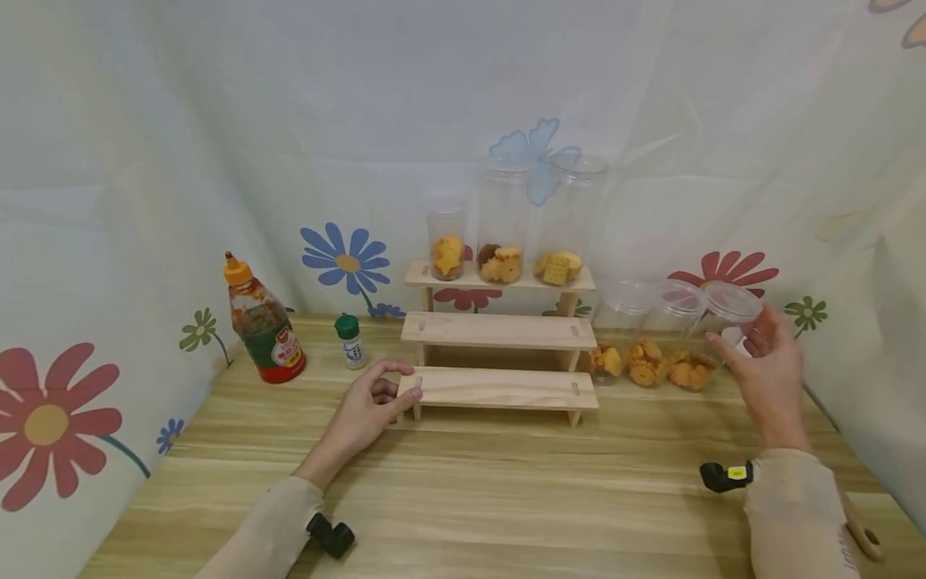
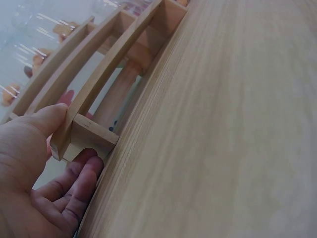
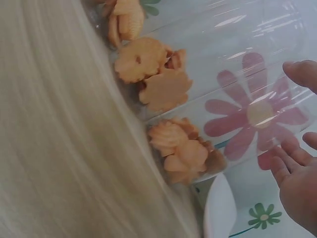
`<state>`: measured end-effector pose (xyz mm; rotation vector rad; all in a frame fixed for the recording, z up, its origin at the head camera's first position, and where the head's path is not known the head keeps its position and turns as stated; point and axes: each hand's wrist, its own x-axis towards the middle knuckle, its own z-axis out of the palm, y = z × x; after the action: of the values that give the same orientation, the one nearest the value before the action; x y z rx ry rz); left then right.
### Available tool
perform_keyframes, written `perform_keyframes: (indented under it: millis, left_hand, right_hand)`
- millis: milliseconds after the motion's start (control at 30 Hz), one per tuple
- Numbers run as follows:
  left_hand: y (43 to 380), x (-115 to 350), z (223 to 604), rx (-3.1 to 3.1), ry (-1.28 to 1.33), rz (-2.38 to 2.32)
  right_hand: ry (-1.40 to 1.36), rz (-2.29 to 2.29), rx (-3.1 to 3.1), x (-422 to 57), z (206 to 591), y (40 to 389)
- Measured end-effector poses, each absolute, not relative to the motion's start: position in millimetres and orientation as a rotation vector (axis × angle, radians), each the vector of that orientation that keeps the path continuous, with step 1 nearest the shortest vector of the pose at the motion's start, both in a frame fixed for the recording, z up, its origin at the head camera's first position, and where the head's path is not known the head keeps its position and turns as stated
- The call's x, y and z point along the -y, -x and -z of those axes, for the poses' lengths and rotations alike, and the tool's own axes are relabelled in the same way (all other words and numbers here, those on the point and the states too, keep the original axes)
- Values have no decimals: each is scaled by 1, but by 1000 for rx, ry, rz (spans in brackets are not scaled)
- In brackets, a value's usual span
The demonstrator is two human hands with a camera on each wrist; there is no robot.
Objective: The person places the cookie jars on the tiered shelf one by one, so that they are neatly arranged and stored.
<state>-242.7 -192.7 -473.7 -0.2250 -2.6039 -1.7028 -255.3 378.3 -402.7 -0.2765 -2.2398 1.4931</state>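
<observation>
My left hand (image 1: 374, 406) holds the left end of the lowest step of a three-step wooden display rack (image 1: 499, 386). In the left wrist view, the thumb (image 2: 52, 116) lies against the board and the curled fingers (image 2: 81, 186) reach the short leg below it. At the right, my right hand (image 1: 770, 366) grips the upper part of a clear lidded jar of cookies (image 1: 690, 371), thumb on one side and fingers on the other. Two similar cookie jars, a middle one (image 1: 645, 363) and a left one (image 1: 606, 360), stand beside it on the table.
On the rack's top step stand a small cookie jar (image 1: 448, 256) and two taller ones (image 1: 501, 264) (image 1: 559, 267). A red sauce bottle (image 1: 269, 334) and a green-capped shaker (image 1: 350, 344) are at left. Behind the right jar is a white object (image 3: 221, 210); a wooden handle (image 1: 862, 531) lies by the right sleeve.
</observation>
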Motion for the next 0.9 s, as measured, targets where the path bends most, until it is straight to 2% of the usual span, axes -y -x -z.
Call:
perform_keyframes:
  millis: [333,900]
  left_hand:
    - [242,192,472,2599,221,1703]
    - [245,194,476,2597,234,1701]
  right_hand:
    - [274,-1503,2294,-378,423,261]
    - [336,-1470,2285,-370,436,270]
